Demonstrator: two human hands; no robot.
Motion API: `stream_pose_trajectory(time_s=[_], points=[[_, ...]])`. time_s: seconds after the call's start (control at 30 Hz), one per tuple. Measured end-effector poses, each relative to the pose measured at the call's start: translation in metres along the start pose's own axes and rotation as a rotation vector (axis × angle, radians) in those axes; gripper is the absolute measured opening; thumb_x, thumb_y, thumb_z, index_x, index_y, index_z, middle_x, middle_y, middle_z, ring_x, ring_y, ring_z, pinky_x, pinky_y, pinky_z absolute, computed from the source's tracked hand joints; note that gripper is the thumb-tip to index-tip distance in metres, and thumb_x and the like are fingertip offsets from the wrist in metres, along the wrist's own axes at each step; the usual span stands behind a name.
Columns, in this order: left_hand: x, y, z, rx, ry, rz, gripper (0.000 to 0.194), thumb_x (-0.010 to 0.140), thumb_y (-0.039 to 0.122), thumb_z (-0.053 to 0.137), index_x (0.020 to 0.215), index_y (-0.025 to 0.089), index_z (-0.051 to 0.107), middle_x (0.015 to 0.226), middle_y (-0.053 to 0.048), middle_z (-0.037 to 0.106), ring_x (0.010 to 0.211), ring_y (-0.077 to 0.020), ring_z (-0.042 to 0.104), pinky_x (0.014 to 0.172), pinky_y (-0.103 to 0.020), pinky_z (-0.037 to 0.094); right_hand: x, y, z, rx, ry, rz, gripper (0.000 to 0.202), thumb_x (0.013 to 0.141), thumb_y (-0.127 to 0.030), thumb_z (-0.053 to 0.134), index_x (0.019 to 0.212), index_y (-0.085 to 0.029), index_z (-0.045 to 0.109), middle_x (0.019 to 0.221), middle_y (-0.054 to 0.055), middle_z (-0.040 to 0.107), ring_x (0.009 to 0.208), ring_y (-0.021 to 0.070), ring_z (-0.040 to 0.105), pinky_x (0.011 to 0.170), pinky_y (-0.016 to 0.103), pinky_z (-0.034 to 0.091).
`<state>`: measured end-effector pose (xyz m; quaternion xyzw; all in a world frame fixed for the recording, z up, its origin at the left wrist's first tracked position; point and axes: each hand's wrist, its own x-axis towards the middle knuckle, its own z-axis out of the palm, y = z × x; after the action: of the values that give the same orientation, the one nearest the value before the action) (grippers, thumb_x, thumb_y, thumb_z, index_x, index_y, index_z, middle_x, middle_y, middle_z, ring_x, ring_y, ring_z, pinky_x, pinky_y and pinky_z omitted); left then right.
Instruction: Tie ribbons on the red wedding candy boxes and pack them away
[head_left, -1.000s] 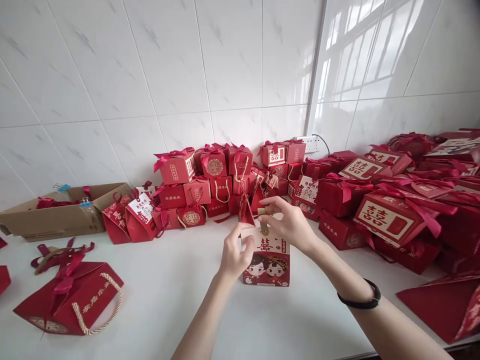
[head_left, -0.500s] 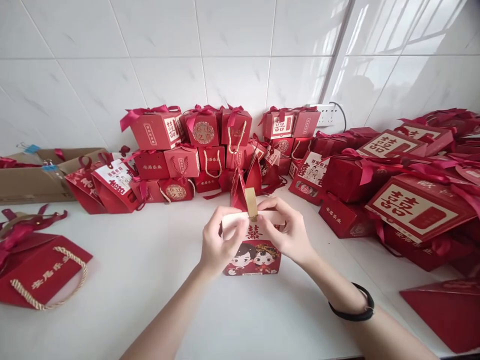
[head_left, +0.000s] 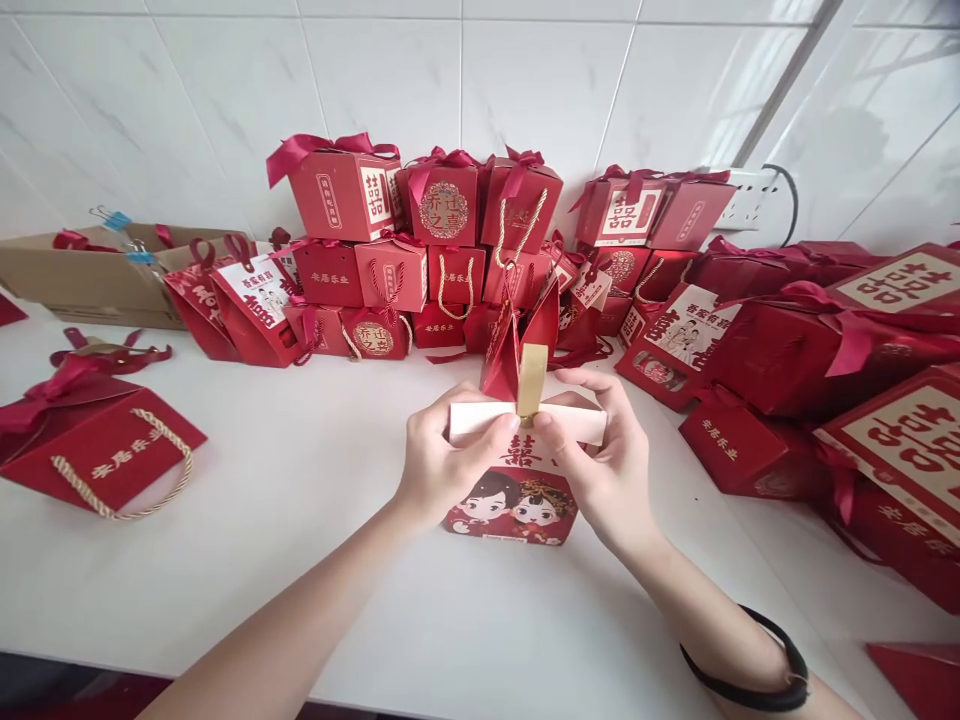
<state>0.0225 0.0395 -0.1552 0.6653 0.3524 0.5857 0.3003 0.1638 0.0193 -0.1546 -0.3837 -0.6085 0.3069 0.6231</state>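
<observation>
A flat gold strip [head_left: 532, 377] tops the cardboard box [head_left: 516, 512].

A red box [head_left: 514, 508] bore two cartoon figures and a red character [head_left: 520, 450] on white, below a gold strip [head_left: 533, 374]. Along the far edge of the white table [head_left: 300, 470], red gift boxes [head_left: 330, 258] had magenta ribbons [head_left: 300, 154], some with gold lettering [head_left: 444, 211]; the carton [head_left: 82, 280] was brown.
</observation>
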Motion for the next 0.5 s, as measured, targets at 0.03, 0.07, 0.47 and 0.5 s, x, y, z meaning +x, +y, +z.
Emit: stream_pose_trajectory(time_s=[0.03,0.07,0.47,0.5], points=[[0.0002,0.0003,-0.0002,-0.005,-0.007,-0.007,0.014,0.074,0.025,0.064,0.063,0.016,0.061,0.061,0.002,0.054,0.052,-0.0072,0.049,0.047,-0.018,0.04,-0.0001,-0.0001,0.0005,0.008,0.008,-0.005,0.028,0.081,-0.026,0.06,0.105,-0.024,0.046,0.068,-0.002,0.061,0.055,0.012,0.054,0.041,0.022,0.038],[0.0006,0.0007,-0.0005,-0.011,-0.019,-0.012,0.015,0.074,0.025,0.064,0.063,0.016,0.061,0.061,0.002,0.054,0.052,-0.0069,0.049,0.047,-0.017,0.04,-0.0003,-0.0002,0.0011,0.006,0.017,-0.016,0.028,0.081,-0.025,0.06,0.105,-0.024,0.046,0.07,-0.001,0.062,0.057,0.0122,0.055,0.042,0.022,0.04],[0.0,0.0061,-0.0033,-0.011,-0.052,0.018,0.012,0.074,0.023,0.063,0.065,0.016,0.063,0.062,0.001,0.056,0.053,-0.0081,0.051,0.047,-0.018,0.041,-0.0016,-0.0035,-0.002,-0.109,0.033,-0.075,0.012,0.078,-0.025,0.061,0.083,-0.022,0.05,0.069,-0.002,0.057,0.05,0.009,0.051,0.041,0.021,0.042],[-0.0003,0.0062,-0.0029,-0.003,-0.045,0.028,0.012,0.074,0.023,0.063,0.064,0.016,0.063,0.062,0.0,0.057,0.053,-0.0085,0.051,0.048,-0.019,0.042,-0.0013,-0.0038,-0.0022,-0.122,0.036,-0.076,0.012,0.078,-0.025,0.061,0.08,-0.022,0.049,0.069,-0.002,0.056,0.049,0.0087,0.05,0.041,0.021,0.041]])
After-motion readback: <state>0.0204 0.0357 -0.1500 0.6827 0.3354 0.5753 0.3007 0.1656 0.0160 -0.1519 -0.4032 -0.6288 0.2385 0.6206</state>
